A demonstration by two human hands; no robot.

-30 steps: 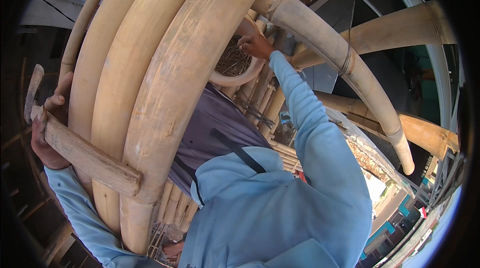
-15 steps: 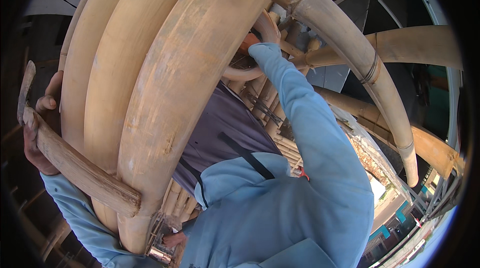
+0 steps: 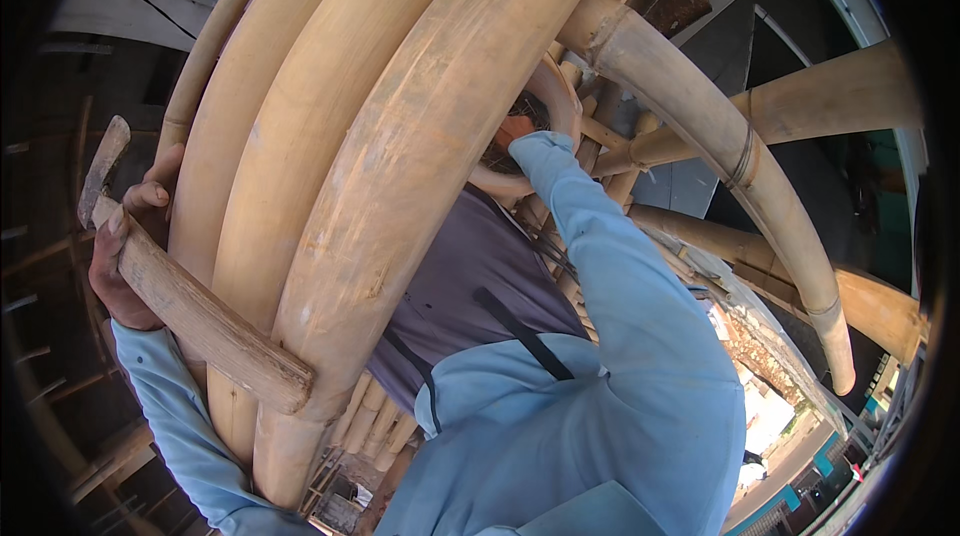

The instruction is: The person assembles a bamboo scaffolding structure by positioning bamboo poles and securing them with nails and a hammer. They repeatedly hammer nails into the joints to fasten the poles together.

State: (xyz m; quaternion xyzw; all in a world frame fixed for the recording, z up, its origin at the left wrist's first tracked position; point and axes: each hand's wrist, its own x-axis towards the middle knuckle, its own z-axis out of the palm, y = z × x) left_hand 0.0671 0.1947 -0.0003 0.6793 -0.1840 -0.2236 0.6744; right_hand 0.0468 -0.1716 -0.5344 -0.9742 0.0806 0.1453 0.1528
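Right hand [image 3: 514, 130] is dipping deeper past rim of bowl [image 3: 565, 108], can't tell grip; left hand [image 3: 112, 261] is holding wooden tool [image 3: 213, 310].

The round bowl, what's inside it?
The right hand and some thin, strawlike strands show inside the round bowl. The hand, blue sleeve and big bamboo pole hide the rest.

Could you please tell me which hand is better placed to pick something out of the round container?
Probably the right hand: it reaches inside the round container. The left hand is across the thick bamboo poles, occupied by a wooden-handled tool, so it seems less suited.
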